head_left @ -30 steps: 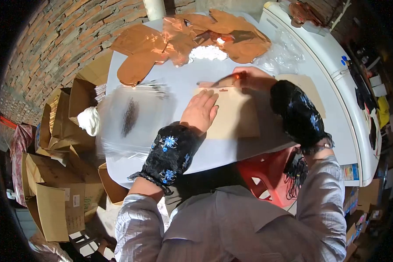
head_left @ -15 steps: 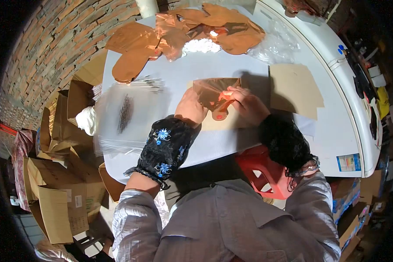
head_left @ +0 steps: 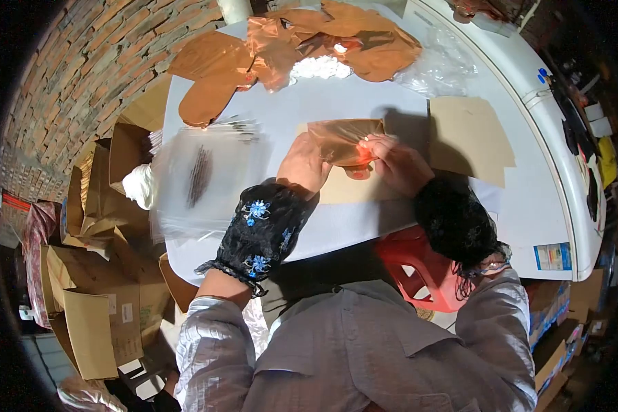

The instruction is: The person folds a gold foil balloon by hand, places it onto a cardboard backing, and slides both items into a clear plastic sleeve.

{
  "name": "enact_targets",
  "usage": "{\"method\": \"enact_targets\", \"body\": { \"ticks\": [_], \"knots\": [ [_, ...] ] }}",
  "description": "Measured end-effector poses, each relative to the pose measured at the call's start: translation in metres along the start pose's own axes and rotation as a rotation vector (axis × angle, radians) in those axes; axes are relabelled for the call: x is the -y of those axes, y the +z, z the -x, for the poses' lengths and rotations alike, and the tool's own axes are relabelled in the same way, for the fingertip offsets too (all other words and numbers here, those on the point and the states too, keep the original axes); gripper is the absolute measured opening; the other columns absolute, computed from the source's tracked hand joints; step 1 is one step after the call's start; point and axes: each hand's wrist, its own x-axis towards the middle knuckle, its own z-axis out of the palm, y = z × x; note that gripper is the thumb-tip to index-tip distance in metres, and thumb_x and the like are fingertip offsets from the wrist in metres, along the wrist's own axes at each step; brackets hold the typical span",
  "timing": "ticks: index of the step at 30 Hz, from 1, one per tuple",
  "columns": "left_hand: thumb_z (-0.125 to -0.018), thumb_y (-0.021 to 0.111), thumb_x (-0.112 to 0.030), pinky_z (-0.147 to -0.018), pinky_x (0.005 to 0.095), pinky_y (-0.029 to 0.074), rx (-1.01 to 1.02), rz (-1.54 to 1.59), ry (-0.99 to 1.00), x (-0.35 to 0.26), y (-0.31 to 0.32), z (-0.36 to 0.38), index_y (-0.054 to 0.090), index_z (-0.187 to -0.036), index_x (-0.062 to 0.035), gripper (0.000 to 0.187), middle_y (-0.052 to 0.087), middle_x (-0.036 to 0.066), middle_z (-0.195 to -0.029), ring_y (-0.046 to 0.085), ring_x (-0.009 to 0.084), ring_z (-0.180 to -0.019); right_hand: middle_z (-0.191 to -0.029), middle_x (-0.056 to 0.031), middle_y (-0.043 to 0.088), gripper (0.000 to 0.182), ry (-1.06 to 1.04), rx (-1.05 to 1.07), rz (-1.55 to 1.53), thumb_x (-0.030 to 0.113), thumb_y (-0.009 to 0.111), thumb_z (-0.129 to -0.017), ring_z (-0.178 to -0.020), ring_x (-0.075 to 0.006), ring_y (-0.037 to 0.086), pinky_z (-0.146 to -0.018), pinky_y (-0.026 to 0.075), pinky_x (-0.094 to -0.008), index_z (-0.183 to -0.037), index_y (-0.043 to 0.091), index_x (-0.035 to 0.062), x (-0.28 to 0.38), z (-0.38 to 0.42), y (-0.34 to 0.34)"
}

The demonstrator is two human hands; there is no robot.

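Note:
A shiny copper-coloured foil piece [head_left: 343,141] is stretched between my two hands over a beige cardboard sheet [head_left: 336,192]. My left hand [head_left: 303,165] grips its left edge. At its right side, my right hand [head_left: 395,161] pinches the foil with thumb and fingers, where a reddish patch shows. A small rounded tab with a red spot [head_left: 358,174] hangs below the foil. To the left lies a stack of clear plastic bags [head_left: 237,168].
More copper-coloured foil shapes [head_left: 209,93] lie at the table's back, beside a white heap [head_left: 321,67] and clear plastic [head_left: 439,69]. Another cardboard sheet [head_left: 470,134] is at the right. Open cartons [head_left: 93,309] stand left; a red stool [head_left: 426,264] is below the table edge.
The foil between my hands is pulled flatter and wider, and less of the tab shows below it. My right hand has moved slightly right.

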Motion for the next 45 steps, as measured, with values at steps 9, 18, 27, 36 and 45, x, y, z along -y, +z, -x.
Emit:
{"method": "enact_targets", "body": {
  "ticks": [9, 18, 27, 36, 45],
  "knots": [
    [-0.085, 0.067, -0.017, -0.099, 0.0415, 0.045, 0.012, -0.177, 0.024, -0.012, -0.007, -0.003, 0.064, -0.112, -0.0012, 0.031, 0.058, 0.015, -0.107, 0.053, 0.0347, -0.110, -0.118, -0.0187, 0.066, 0.025, 0.059, 0.163, 0.106, 0.000, 0.057, -0.082, -0.115, -0.0351, 0.063, -0.100, 0.051, -0.0412, -0.106, 0.064, -0.0008, 0.015, -0.014, -0.015],
    [-0.090, 0.064, -0.012, -0.083, 0.0438, 0.051, 0.018, 0.187, -0.141, -0.016, -0.030, 0.014, 0.054, -0.108, -0.0022, 0.023, 0.055, 0.019, -0.105, 0.059, 0.0390, -0.094, -0.117, -0.0138, 0.067, 0.013, -0.017, 0.112, 0.208, 0.009, 0.068, -0.082, -0.116, -0.0316, 0.062, -0.102, 0.050, -0.0397, -0.094, 0.065, 0.0024, 0.009, -0.009, -0.005],
    [-0.081, 0.066, -0.009, -0.090, 0.0434, 0.053, -0.025, 0.107, -0.237, -0.027, -0.033, 0.008, 0.050, -0.132, -0.0006, 0.054, 0.043, 0.022, -0.120, 0.058, 0.0392, -0.106, -0.116, -0.0160, 0.064, 0.036, -0.156, 0.093, 0.216, 0.004, 0.065, -0.068, -0.120, -0.0337, 0.059, -0.109, 0.045, -0.0450, -0.104, 0.060, 0.0030, 0.001, -0.007, -0.003],
    [-0.080, 0.059, -0.008, -0.098, 0.0413, 0.050, -0.002, 0.063, -0.160, -0.021, -0.025, 0.009, 0.058, -0.129, 0.0035, 0.050, 0.048, 0.022, -0.123, 0.056, 0.0388, -0.113, -0.118, -0.0171, 0.066, 0.031, -0.096, 0.005, 0.034, 0.002, 0.063, -0.079, -0.119, -0.0383, 0.059, -0.108, 0.045, -0.0476, -0.109, 0.058, 0.0030, -0.015, -0.002, -0.007],
    [-0.079, 0.059, -0.006, -0.100, 0.0430, 0.048, -0.050, 0.066, -0.106, -0.020, -0.022, 0.010, 0.057, -0.129, 0.0035, 0.050, 0.051, 0.023, -0.124, 0.054, 0.0402, -0.116, -0.121, -0.0135, 0.067, 0.023, 0.202, 0.026, 0.158, 0.014, 0.066, -0.088, -0.113, -0.0329, 0.063, -0.097, 0.051, -0.0440, -0.109, 0.066, 0.0047, 0.075, -0.017, 0.002]
  ]
}}
